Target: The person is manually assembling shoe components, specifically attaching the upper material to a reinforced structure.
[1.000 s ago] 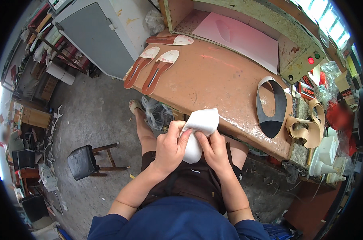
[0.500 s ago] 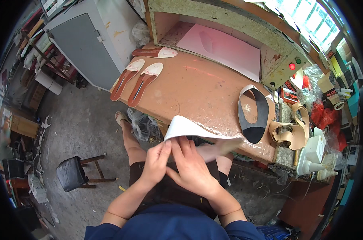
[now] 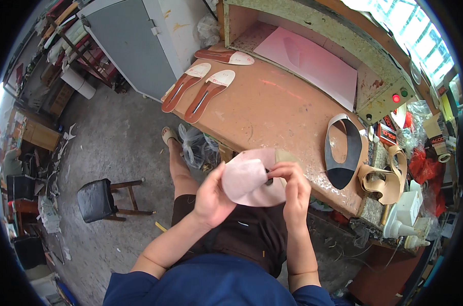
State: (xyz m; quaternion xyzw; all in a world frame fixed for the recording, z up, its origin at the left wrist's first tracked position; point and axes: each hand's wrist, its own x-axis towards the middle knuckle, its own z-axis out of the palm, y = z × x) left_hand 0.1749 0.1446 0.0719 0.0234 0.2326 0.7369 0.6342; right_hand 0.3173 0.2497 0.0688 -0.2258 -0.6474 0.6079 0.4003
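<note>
Over my lap, in front of the bench edge, a pale pink, curled leather shoe upper (image 3: 241, 179) is held in both hands. My left hand (image 3: 213, 199) grips its left side, with the thumb along the edge. My right hand (image 3: 294, 189) pinches the piece near its middle opening; the fingertips are partly hidden. A grey-beige patch shows on its upper right part. On the bench to the right lies a black and white shoe upper (image 3: 338, 174), formed as a loop. Several brown insoles with white heel parts, including a front one (image 3: 209, 96), lie at the far left.
The brown-topped bench (image 3: 272, 109) runs across in front of me. Behind it stands a worn box-like machine (image 3: 377, 104) with a pink sheet (image 3: 313, 64) inside. Beige curved strips (image 3: 384, 181) and a white plastic container (image 3: 407, 206) crowd the right end. A black-seated stool (image 3: 96, 201) stands at left.
The piece has been turned, from showing a white strip-like side to showing its pink face. My right hand has moved right to pinch it; my left still grips it. The view has shifted left.
</note>
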